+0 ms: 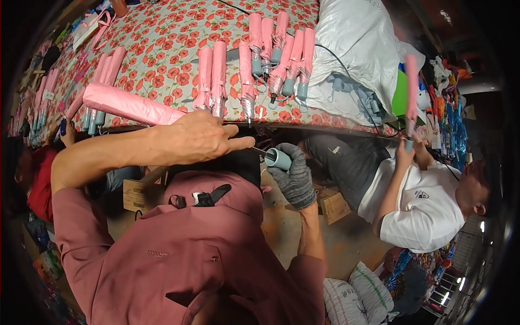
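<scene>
The near end of the pink umbrella (132, 104) is hidden by the left hand (205, 138). The tip of the thin rod (260, 152) cannot be seen, because it is hidden by the gray cup-shaped handle (279, 159). Parts of the gloved right hand's (295, 176) fingers are covered by that handle too. A flat gray thing (232, 55) is partly hidden by umbrellas on the table. The co-worker's umbrella (411, 89) is blurred. The big white bag (352, 35) is cut off by the top edge.
</scene>
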